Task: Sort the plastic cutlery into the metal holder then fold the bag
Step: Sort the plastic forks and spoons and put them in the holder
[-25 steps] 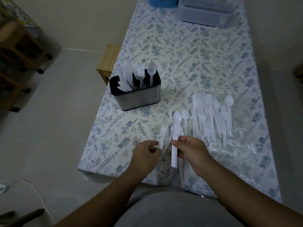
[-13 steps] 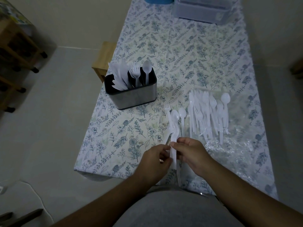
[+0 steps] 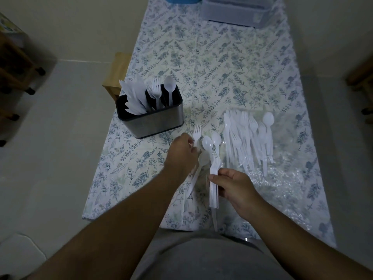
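1. Since half a second ago: left hand [image 3: 182, 152] gone forward, pinching a white plastic fork [image 3: 196, 132].
2. Right hand [image 3: 235, 185] clamped on a stack of white forks [image 3: 214, 178].
3. Brushed-metal holder [image 3: 153, 120] on the floral desk [image 3: 201, 63], left; loose cutlery on the clear plastic bag [image 3: 282, 178], right.

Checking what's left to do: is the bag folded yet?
Not folded. The bag lies spread flat on the table, with loose cutlery resting on it.

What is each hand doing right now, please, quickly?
Left hand: closed on a white fork by its handle.
Right hand: closed around a stack of plastic cutlery, held upright.
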